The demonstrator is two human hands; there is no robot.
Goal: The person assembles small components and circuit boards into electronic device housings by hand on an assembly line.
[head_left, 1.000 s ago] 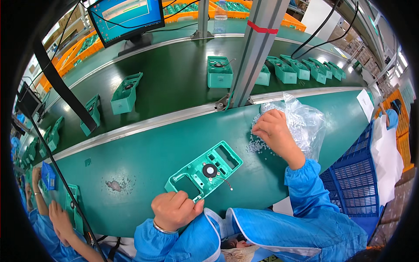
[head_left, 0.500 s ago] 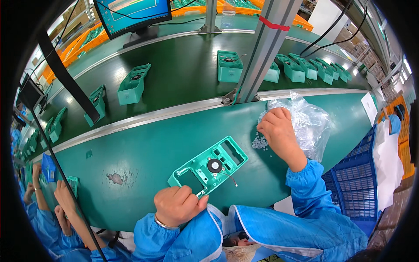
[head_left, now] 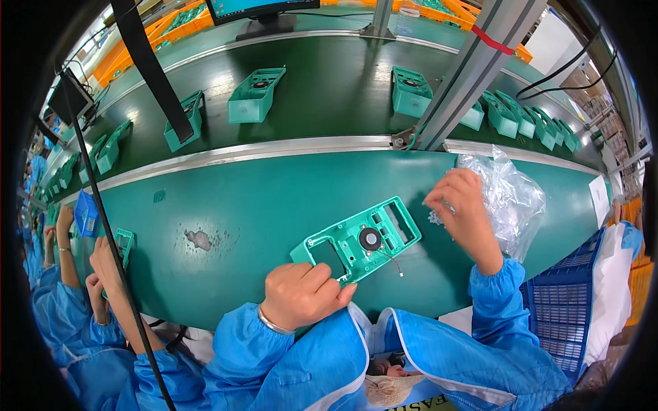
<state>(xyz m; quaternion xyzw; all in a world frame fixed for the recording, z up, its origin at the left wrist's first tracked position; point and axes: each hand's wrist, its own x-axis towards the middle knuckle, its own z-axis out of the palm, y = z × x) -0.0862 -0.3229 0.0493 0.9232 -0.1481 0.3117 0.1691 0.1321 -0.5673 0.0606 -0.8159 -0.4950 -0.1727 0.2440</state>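
A green plastic housing (head_left: 353,255) lies tilted on the green worktop, its open inside facing up. A round black fan (head_left: 370,239) sits in it, with a thin lead ending in a small white plug beside the housing. My left hand (head_left: 305,294) is closed on the housing's near left edge. Over a heap of small clear pieces (head_left: 434,218), my right hand (head_left: 467,214) has its fingertips drawn together. Whatever they hold is too small or hidden to make out. Next to that hand lies a crumpled clear plastic bag (head_left: 514,205).
Beyond a metal rail, several green housings (head_left: 250,109) stand on a dark green belt. A metal post (head_left: 473,75) rises behind the bag. A blue crate (head_left: 558,308) is at my right. Co-workers' hands (head_left: 110,264) are at the left, past a dark pole (head_left: 103,205).
The view has shifted, so most of the scene sits further right in the picture. My right hand now covers more of the small pieces. My left hand keeps its grip on the housing.
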